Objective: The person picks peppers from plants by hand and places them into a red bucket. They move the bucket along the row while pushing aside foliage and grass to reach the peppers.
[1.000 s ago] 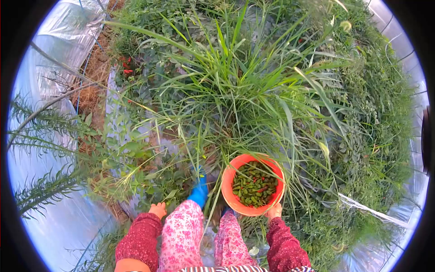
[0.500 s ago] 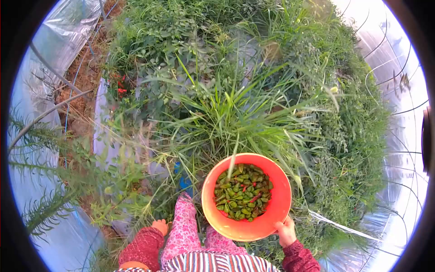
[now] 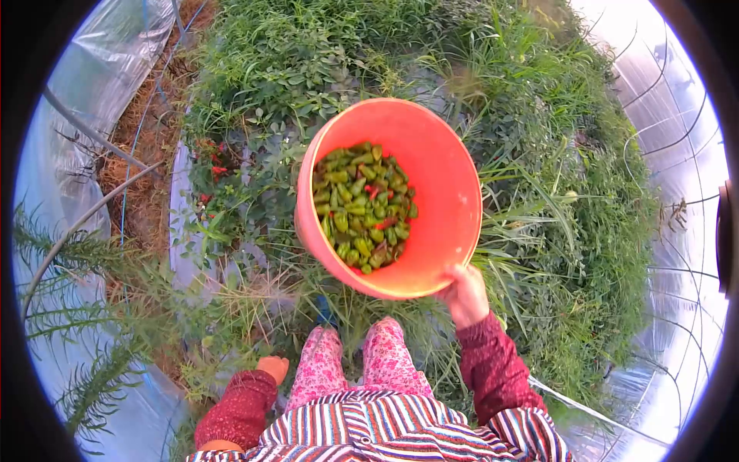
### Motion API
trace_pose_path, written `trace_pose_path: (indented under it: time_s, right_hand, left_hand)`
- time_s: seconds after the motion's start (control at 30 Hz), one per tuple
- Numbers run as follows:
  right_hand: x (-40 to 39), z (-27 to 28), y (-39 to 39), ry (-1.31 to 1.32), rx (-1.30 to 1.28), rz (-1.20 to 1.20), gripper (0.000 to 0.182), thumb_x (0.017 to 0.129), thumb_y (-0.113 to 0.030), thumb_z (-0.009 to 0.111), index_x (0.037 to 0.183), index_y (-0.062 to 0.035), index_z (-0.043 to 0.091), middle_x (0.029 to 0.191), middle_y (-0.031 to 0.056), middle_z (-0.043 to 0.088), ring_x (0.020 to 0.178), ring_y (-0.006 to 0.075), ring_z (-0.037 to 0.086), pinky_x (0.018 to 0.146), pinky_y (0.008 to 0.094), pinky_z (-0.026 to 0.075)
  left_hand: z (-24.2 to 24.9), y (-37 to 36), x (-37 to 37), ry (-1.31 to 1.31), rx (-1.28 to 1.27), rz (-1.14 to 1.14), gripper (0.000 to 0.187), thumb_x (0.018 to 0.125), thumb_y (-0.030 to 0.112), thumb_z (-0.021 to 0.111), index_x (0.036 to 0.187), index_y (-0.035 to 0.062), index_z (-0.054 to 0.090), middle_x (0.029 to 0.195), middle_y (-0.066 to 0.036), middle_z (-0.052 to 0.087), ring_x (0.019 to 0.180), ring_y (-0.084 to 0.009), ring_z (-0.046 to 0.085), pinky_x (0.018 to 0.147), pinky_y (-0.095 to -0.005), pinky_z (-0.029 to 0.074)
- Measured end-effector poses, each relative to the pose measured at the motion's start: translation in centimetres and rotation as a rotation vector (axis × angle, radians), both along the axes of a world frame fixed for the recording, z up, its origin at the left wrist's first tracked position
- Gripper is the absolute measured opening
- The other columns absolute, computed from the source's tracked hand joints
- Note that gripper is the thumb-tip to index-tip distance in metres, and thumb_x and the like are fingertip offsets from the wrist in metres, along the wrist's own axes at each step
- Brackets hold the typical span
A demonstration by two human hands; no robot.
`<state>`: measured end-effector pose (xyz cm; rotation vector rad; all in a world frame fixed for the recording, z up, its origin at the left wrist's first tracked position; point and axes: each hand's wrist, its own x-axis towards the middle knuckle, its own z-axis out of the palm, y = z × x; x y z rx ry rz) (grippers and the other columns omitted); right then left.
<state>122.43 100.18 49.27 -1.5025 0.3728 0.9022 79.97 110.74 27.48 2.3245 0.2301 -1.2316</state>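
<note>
My right hand (image 3: 466, 295) grips the near right rim of an orange-red bucket (image 3: 446, 192), lifted in front of me and tilted. Green peppers (image 3: 358, 204), with a few red ones among them, lie heaped toward its left side. Down by my left leg, my left hand (image 3: 273, 368) looks closed, fingers curled in. Whatever may be inside it is hidden. Grass and weeds surround that hand, and it is well apart from the bucket.
Tall grass (image 3: 531, 223) and leafy plants (image 3: 300, 77) crowd the ground ahead. Red peppers (image 3: 219, 169) show low at the left. Bent poles (image 3: 92, 204) and plastic sheeting (image 3: 115, 46) line the left side; more sheeting (image 3: 685, 231) stands right. A white strap (image 3: 593, 413) runs at lower right.
The bucket has moved up and away from my body with my right hand, tipping so its peppers sit to the left. My left hand has shifted slightly upward.
</note>
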Motion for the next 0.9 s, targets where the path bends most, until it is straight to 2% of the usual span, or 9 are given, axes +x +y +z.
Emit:
trace_pose_path:
  time_s: [0.27,0.4,0.57,0.63,0.73,0.77,0.8,0.83,0.9]
  right_hand:
    - [16.2,-8.1,7.3,-0.184,-0.055,0.047,0.019,0.082,-0.012,0.048,0.096,-0.0001,0.054,0.088,0.0106,0.064,0.069,0.0216,0.063,0.064,0.036,0.054]
    - [23.8,-16.0,9.6,-0.223,-0.142,-0.01,0.02,0.081,-0.009,0.052,0.099,-0.0005,0.05,0.087,0.0105,0.058,0.08,0.0258,0.061,0.069,0.0411,0.052]
    - [27.5,-27.1,11.0,-0.083,-0.078,-0.263,0.032,0.081,-0.004,0.054,0.11,0.0033,0.041,0.105,0.0178,0.05,0.088,0.0352,0.057,0.081,0.0487,0.049]
    - [28.7,-32.4,9.7,-0.057,-0.101,-0.323,0.032,0.081,-0.004,0.054,0.11,0.0034,0.041,0.104,0.0178,0.05,0.089,0.0354,0.057,0.082,0.0488,0.049]
    - [29.7,-38.2,6.7,0.079,-0.106,-0.347,0.03,0.081,0.0,0.051,0.109,0.0042,0.042,0.103,0.0185,0.05,0.089,0.0345,0.058,0.078,0.0472,0.051]
    - [28.4,-38.9,6.3,0.048,-0.169,-0.412,0.03,0.08,0.0,0.051,0.109,0.0037,0.042,0.102,0.0184,0.051,0.088,0.0339,0.058,0.075,0.047,0.052]
    - [26.9,-38.2,4.6,0.02,-0.242,-0.48,0.03,0.08,0.001,0.051,0.109,0.0032,0.042,0.101,0.0184,0.051,0.088,0.0334,0.058,0.073,0.0468,0.053]
    - [26.2,-39.2,2.6,0.004,-0.202,-0.354,0.03,0.079,0.0,0.052,0.107,0.0042,0.042,0.1,0.0185,0.051,0.085,0.033,0.06,0.07,0.048,0.054]
    - [25.4,-40.2,2.5,0.077,-0.189,-0.255,0.026,0.078,0.0,0.053,0.101,0.0055,0.044,0.093,0.0163,0.053,0.079,0.0305,0.059,0.069,0.0465,0.054]
  left_hand:
    - [0.1,-2.0,2.1,0.051,-0.09,0.203,0.017,0.076,0.011,0.055,0.091,0.0036,0.058,0.088,-0.017,0.063,0.082,-0.0332,0.064,0.07,-0.0438,0.051]
    - [0.0,-2.2,5.7,0.045,-0.106,0.297,0.013,0.073,0.009,0.055,0.085,0.0037,0.059,0.08,-0.018,0.063,0.078,-0.0328,0.064,0.068,-0.0449,0.05]
    - [0.6,-1.7,17.4,-0.009,-0.254,0.314,0.013,0.076,0.01,0.052,0.086,0.0055,0.06,0.072,-0.02,0.062,0.07,-0.0372,0.062,0.062,-0.0455,0.05]
    - [0.0,-1.3,22.4,-0.325,-0.568,0.679,0.013,0.081,0.01,0.052,0.09,0.0048,0.061,0.075,-0.015,0.064,0.07,-0.0288,0.064,0.063,-0.0391,0.051]
    - [-1.8,1.4,31.0,-0.296,-0.992,1.113,0.015,0.086,0.002,0.047,0.096,0.0031,0.059,0.084,-0.001,0.061,0.074,-0.0091,0.057,0.067,-0.0241,0.049]
    - [-2.4,2.2,34.2,-0.367,-1.0,1.228,0.017,0.087,0.0,0.045,0.097,0.0023,0.059,0.085,-0.003,0.061,0.073,-0.0107,0.057,0.068,-0.0247,0.049]
    - [-2.8,2.3,37.4,-0.505,-0.973,1.167,0.016,0.087,0.0,0.045,0.096,0.0012,0.058,0.087,-0.004,0.062,0.075,-0.0112,0.058,0.07,-0.0259,0.05]
    - [-4.3,3.1,40.5,-0.618,-0.878,1.054,0.017,0.088,0.001,0.045,0.099,0.0006,0.058,0.089,-0.005,0.062,0.077,-0.0121,0.059,0.073,-0.0276,0.05]
    - [-5.7,4.5,46.1,-0.781,-0.881,1.154,0.022,0.087,0.001,0.045,0.105,-0.0001,0.057,0.093,-0.005,0.062,0.084,-0.013,0.059,0.077,-0.0275,0.048]
